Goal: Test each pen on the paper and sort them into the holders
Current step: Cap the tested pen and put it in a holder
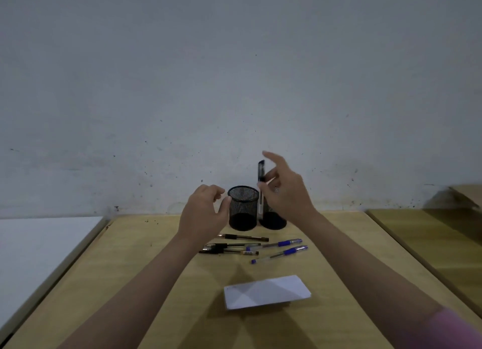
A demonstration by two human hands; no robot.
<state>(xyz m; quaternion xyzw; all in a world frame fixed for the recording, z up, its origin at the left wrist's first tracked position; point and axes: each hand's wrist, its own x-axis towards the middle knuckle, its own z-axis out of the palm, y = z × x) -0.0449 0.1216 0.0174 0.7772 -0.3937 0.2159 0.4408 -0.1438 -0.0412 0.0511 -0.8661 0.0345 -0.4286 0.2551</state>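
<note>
Two mesh holders are catalogued as the landmark on the wooden desk (156, 283): the left holder (243, 208), and the right holder (273, 219), half hidden behind a hand. Nearer than the holders, a sheet of paper (267, 292) is laid flat, presumably as the test surface. Between paper and holders, black pens (229, 248) and blue pens (283, 249) are left loose, judged unsorted. At the holders, the right hand (287, 192) is raised, a black pen (261, 189) pinched upright between thumb and a finger, the other fingers spread above; it appears poised for dropping in, though which holder cannot be told. Beside the left holder, the left hand (206, 213) is held curled and empty, thumb by the mesh wall, likely to steady it.
</note>
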